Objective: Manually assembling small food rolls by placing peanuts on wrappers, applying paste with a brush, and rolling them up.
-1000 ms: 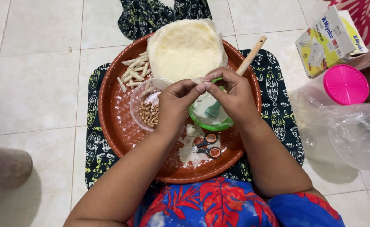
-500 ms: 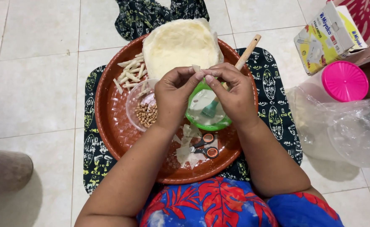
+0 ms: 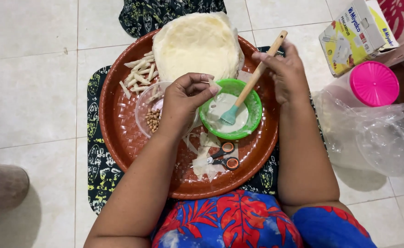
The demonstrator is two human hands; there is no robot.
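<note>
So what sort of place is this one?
Most likely a home floor used for food preparation: pale floor tiles, a round brown woven tray on a patterned cloth, with stacked wrapper sheets and a green bowl.

Brightness: the scene was bright and evenly lit, with soft white light from above.
Shadows: they were faint and short; a soft one lay on the floor (image 3: 27,92) beside the grey shape (image 3: 2,186) at the lower left.
Glare: small highlights showed on the plastic bag (image 3: 372,133) and the pink lid (image 3: 375,84).
Sharpness: the tray (image 3: 119,133) and both hands were clear, without motion blur.
Edges: the tile lines bent only slightly near the corners.
</note>
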